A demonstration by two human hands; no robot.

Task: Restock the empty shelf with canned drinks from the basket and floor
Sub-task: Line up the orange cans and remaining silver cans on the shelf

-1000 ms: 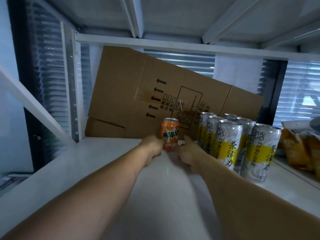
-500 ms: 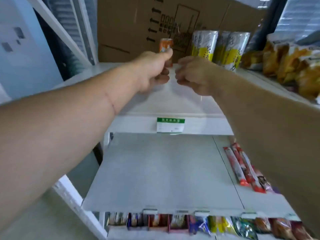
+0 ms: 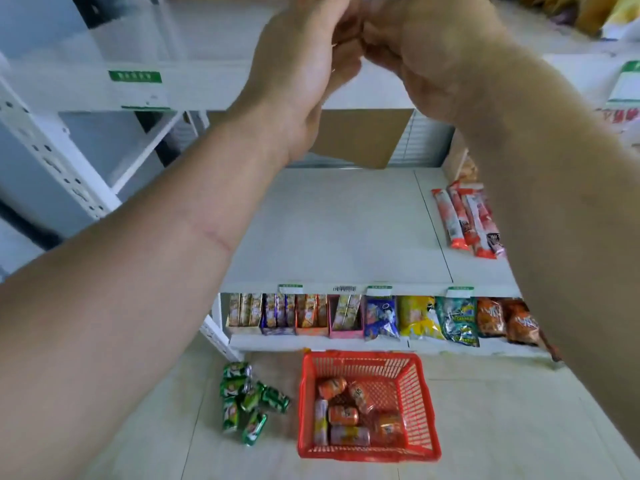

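My left hand (image 3: 304,64) and my right hand (image 3: 426,64) are raised together at the top of the view, in front of the upper shelf (image 3: 207,36). Their curled fingers touch each other, and no can shows in either hand. Far below on the floor stands a red plastic basket (image 3: 367,455) with several orange cans (image 3: 343,415) lying in it. Several green cans (image 3: 246,396) lie loose on the floor to the basket's left. A bare white shelf (image 3: 339,230) lies between my arms.
Red snack sticks (image 3: 464,216) lie at the right end of the bare shelf. Boxed and bagged snacks (image 3: 381,317) fill the lowest shelf behind the basket. A cardboard sheet (image 3: 356,140) leans at the back. A white shelf upright (image 3: 52,157) stands to the left.
Both hands have let go of the orange can on the upper shelf and pulled back towards me. My view has tilted down to the floor, basket and green cans.
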